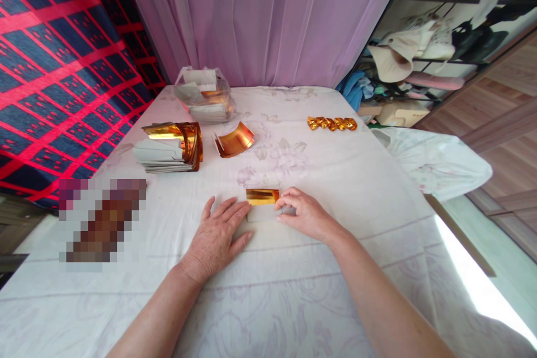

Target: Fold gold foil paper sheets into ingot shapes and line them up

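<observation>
The left hand (218,230) lies flat with fingers spread, pinning a gold foil paper (262,203) to the tablecloth (361,179), while the right hand (302,213) pinches that sheet's right edge, apparently mid-fold. Creasing it cleanly would call for aligned edges. Beyond the left hand sit a foil-paper stack (170,147) and a curled sheet (235,140); folded gold pieces (331,123) lie past the right.

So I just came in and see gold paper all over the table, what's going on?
A person is working a small gold foil sheet on the cloth-covered table. The left hand lies flat, pressing beside it, and the right hand pinches its right edge. Further back sit a stack of sheets, one curled sheet, a plastic bag of more, and a row of folded gold pieces.
</observation>
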`<action>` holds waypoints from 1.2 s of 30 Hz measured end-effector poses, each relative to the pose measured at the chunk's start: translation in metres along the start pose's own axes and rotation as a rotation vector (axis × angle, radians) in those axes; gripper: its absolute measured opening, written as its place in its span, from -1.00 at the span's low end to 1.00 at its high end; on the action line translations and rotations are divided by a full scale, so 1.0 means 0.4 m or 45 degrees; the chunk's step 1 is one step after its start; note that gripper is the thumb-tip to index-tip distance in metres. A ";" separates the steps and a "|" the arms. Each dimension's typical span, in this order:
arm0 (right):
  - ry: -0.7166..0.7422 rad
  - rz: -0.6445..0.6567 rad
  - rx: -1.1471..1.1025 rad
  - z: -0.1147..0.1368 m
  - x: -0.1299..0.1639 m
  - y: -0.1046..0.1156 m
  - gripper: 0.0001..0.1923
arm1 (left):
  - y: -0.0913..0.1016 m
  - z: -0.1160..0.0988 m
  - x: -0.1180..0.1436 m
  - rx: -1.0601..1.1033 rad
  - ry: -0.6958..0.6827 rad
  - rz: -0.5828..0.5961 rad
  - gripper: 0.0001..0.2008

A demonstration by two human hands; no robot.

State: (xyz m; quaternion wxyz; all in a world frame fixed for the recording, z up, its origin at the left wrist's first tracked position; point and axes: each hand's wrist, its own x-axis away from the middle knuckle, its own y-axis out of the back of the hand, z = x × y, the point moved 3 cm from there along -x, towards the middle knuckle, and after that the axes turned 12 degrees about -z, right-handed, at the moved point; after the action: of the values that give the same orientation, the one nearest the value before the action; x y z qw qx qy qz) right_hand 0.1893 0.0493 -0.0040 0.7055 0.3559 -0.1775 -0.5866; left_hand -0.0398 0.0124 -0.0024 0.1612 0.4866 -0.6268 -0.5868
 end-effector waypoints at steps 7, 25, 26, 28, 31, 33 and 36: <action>-0.088 0.035 0.019 0.009 -0.003 0.003 -0.73 | 0.003 0.001 0.000 0.014 0.012 -0.001 -0.51; -0.067 0.029 0.038 0.012 -0.004 0.003 -0.72 | 0.003 0.000 -0.002 0.010 0.001 0.022 -0.55; -0.058 0.027 0.028 0.011 -0.003 0.002 -0.74 | 0.003 0.000 -0.002 0.009 -0.002 0.026 -0.56; -0.045 0.018 0.013 0.009 -0.003 0.001 -0.77 | 0.003 0.000 -0.002 0.009 -0.006 0.028 -0.59; -0.048 0.016 0.002 0.006 -0.002 0.000 -0.78 | 0.004 0.001 -0.001 0.008 -0.012 0.031 -0.60; -0.048 0.018 -0.001 0.005 -0.002 0.000 -0.78 | 0.004 0.002 -0.001 0.006 -0.018 0.028 -0.60; -0.021 0.017 -0.015 0.005 -0.003 0.002 -0.80 | 0.004 0.002 -0.001 0.004 -0.031 0.018 -0.60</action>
State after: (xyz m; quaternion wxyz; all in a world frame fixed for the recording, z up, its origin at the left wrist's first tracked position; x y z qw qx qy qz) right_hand 0.1884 0.0498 -0.0021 0.7100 0.3456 -0.1821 -0.5860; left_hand -0.0410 0.0129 -0.0010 0.1568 0.4753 -0.6331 -0.5905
